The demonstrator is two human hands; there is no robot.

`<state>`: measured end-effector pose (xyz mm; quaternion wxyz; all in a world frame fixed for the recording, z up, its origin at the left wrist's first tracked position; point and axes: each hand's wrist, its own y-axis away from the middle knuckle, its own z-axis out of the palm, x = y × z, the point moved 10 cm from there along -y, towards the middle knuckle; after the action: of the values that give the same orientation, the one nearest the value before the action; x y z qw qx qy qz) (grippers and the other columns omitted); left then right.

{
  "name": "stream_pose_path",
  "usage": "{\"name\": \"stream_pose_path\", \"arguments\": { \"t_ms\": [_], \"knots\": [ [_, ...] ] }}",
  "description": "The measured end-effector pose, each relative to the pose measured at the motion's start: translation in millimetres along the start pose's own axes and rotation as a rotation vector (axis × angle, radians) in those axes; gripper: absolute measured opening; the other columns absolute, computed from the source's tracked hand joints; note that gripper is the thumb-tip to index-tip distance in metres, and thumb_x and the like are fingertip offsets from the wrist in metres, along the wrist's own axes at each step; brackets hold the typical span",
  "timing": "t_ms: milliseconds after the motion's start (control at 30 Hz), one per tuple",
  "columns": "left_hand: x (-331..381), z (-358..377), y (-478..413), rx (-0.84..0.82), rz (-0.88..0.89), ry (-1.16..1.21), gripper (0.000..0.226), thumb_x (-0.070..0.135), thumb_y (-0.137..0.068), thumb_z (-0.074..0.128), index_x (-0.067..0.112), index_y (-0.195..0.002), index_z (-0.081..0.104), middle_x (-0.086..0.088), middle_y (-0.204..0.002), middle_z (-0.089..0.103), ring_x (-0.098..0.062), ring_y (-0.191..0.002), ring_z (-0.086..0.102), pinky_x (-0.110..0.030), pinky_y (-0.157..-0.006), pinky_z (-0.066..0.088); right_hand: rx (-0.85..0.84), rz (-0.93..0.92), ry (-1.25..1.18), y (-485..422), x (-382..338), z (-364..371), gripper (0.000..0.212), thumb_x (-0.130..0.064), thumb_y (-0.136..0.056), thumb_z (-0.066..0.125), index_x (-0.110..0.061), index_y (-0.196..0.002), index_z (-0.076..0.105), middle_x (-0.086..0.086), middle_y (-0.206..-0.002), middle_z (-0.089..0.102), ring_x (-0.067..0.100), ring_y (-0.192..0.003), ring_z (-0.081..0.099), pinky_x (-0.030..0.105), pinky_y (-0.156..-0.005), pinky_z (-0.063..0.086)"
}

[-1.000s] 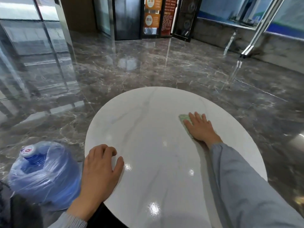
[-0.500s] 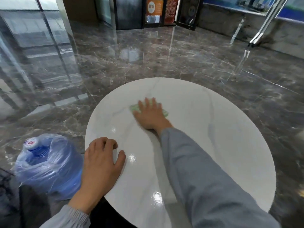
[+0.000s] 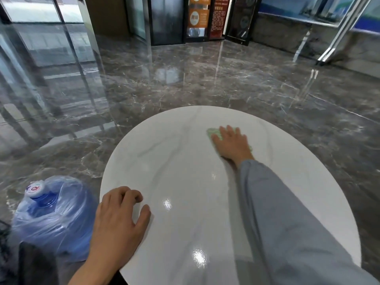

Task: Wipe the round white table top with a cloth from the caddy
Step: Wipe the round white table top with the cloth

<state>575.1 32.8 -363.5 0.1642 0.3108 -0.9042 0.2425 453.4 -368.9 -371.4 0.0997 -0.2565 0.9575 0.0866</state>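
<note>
The round white table top (image 3: pixel 178 165) with faint grey veins fills the lower middle of the head view. My right hand (image 3: pixel 232 144) lies flat with straight fingers on a light green cloth (image 3: pixel 212 133), pressing it onto the far part of the table. Only the cloth's edges show around the hand. My left hand (image 3: pixel 119 219) rests on the near left rim of the table, fingers loosely bent, holding nothing. No caddy is in view.
A large blue water bottle (image 3: pixel 53 214) wrapped in clear plastic stands on the floor at the table's left, close to my left hand. Glossy dark marble floor (image 3: pixel 185 79) surrounds the table. Glass panels rise on the left, dark doors at the back.
My right hand slid the cloth left across the table, then back to the right, a little farther from me. My left hand stayed on the rim.
</note>
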Motion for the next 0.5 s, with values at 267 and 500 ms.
{"name": "stream_pose_path", "arguments": {
  "t_ms": [267, 500],
  "knots": [
    [1, 2, 1, 0.003, -0.004, -0.015, 0.03, 0.055, -0.087, 0.046, 0.031, -0.101, 0.059, 0.011, -0.11, 0.047, -0.021, -0.109, 0.049, -0.04, -0.094, 0.041, 0.008, 0.278, 0.003, 7, 153, -33, 0.072, -0.065, -0.101, 0.016, -0.032, -0.164, 0.011, -0.002, -0.173, -0.001, 0.033, -0.158, -0.005, 0.054, -0.125, 0.0],
    [3, 0, 1, 0.045, -0.01, -0.022, 0.025, 0.052, -0.084, 0.048, 0.034, -0.098, 0.057, 0.016, -0.107, 0.04, -0.015, -0.106, 0.045, -0.035, -0.089, 0.035, -0.028, 0.123, 0.018, -26, 45, -12, 0.068, -0.062, -0.102, 0.017, -0.034, -0.165, 0.009, -0.002, -0.173, -0.004, 0.034, -0.158, -0.011, 0.056, -0.125, -0.005]
  ]
}}
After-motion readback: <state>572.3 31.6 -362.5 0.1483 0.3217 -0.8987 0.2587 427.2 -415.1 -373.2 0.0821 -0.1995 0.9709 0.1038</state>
